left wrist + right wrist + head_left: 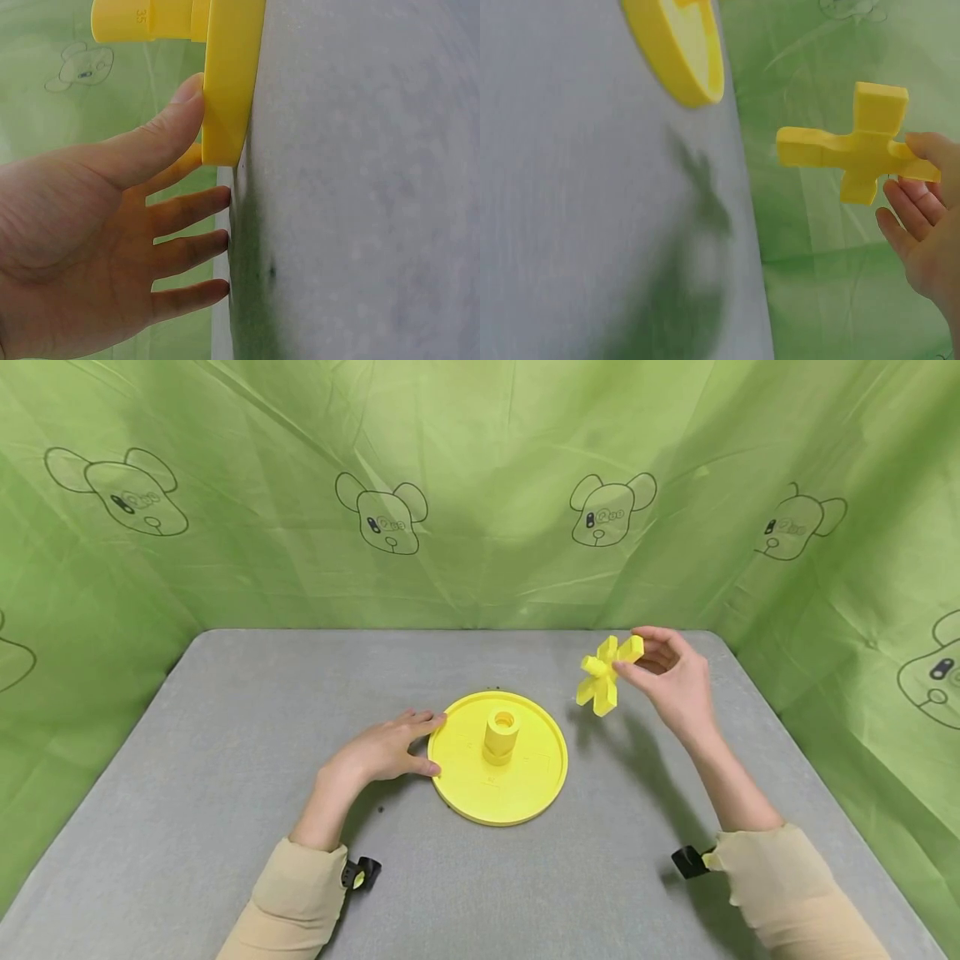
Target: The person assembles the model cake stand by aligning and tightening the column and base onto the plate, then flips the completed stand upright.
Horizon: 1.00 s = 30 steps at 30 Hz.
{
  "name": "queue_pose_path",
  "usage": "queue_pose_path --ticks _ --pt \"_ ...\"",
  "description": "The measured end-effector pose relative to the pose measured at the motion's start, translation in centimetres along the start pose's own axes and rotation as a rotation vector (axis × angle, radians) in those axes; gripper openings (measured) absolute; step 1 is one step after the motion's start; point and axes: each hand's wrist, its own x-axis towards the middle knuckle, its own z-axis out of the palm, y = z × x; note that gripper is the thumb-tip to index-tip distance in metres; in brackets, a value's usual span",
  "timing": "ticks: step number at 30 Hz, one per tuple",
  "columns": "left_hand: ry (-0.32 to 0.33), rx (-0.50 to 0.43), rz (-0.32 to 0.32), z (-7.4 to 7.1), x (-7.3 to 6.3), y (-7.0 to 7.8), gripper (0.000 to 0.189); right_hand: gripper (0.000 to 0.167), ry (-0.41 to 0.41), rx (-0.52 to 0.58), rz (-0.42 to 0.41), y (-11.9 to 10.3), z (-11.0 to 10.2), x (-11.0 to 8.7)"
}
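A round yellow base (465, 793) with a raised rim lies on the grey table, and a hollow upright post (501, 735) stands at its middle. My left hand (386, 747) touches the left side of its rim with thumb and index finger. The other left fingers (191, 250) are spread, their tips at the tabletop in the left wrist view. To the right, my right hand (675, 685) pinches one arm of a yellow star-shaped piece (602, 672) between thumb and fingers. This piece has several blocky arms and a stub, and it hangs tilted above the table, apart from the base.
The grey table (225, 735) carries a few small dark specks. Green cloth (480, 585) with drawn bear heads surrounds its back and sides. Both sleeves have a black wrist device (363, 871) at the cuff.
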Motion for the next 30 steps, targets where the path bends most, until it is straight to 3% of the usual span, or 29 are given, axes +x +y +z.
queue_pose_path --ticks 4,9,14,20,30 --pt "0.001 0.003 -0.002 0.0 0.0 0.0 0.085 0.047 0.006 0.152 -0.008 -1.0 1.0 -0.1" --pt "0.001 0.005 -0.001 0.0 0.0 0.1 0.085 0.045 -0.047 0.210 -0.132 -2.3 2.6 -0.4" --pt "-0.002 0.005 -0.004 0.1 0.1 0.1 0.086 0.048 -0.112 0.203 -0.262 -3.5 4.2 -0.9" --pt "-0.003 0.006 -0.002 0.0 0.1 0.0 0.086 0.051 -0.200 0.161 -0.360 -5.0 5.8 -1.9" --pt "-0.009 0.007 0.000 0.0 0.1 0.0 0.086 0.044 -0.326 -0.018 -0.485 -6.8 7.8 -2.9"
